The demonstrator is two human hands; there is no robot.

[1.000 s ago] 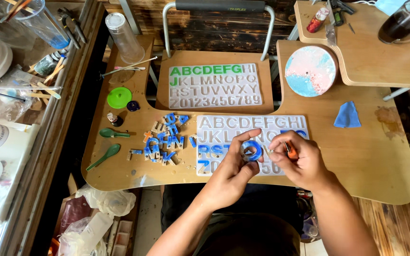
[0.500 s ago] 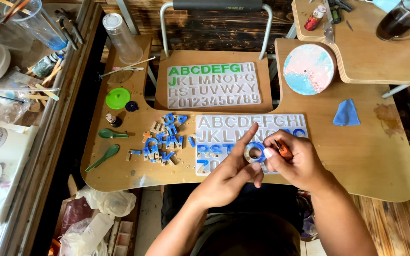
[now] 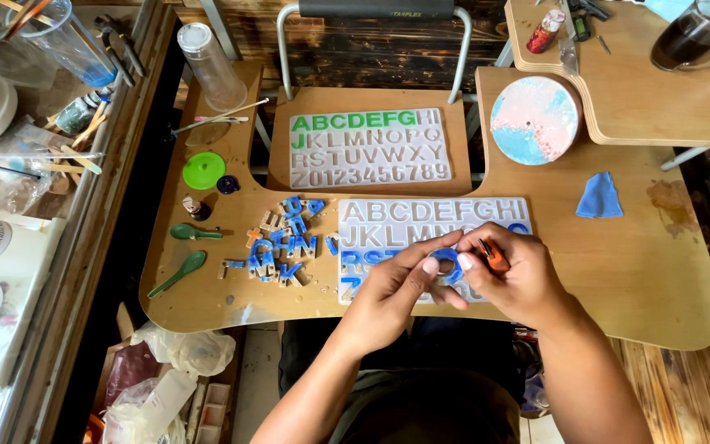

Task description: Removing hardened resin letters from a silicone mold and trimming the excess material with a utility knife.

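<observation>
My left hand (image 3: pixel 394 284) and my right hand (image 3: pixel 513 275) meet over the near silicone letter mould (image 3: pixel 388 222), pinching a small blue ring-shaped resin letter (image 3: pixel 445 265) between their fingertips. An orange-handled tool (image 3: pixel 495 256) sits in my right hand too. The mould holds blue resin in its lower rows. To its left lies a pile of blue and tan resin letters (image 3: pixel 277 242). A second letter mould (image 3: pixel 370 148) with several green letters lies farther back.
A green lid (image 3: pixel 204 170), two green spoons (image 3: pixel 182 255), a clear cup (image 3: pixel 205 62) and stir sticks lie at the left. A round pink-and-blue resin disc (image 3: pixel 534 119) and a blue cloth (image 3: pixel 600 197) rest on the right. A dark drink in a glass (image 3: pixel 688 37) stands on the side table.
Both hands shifted slightly while turning the blue ring letter between the fingertips; the left fingers now reach further over it.
</observation>
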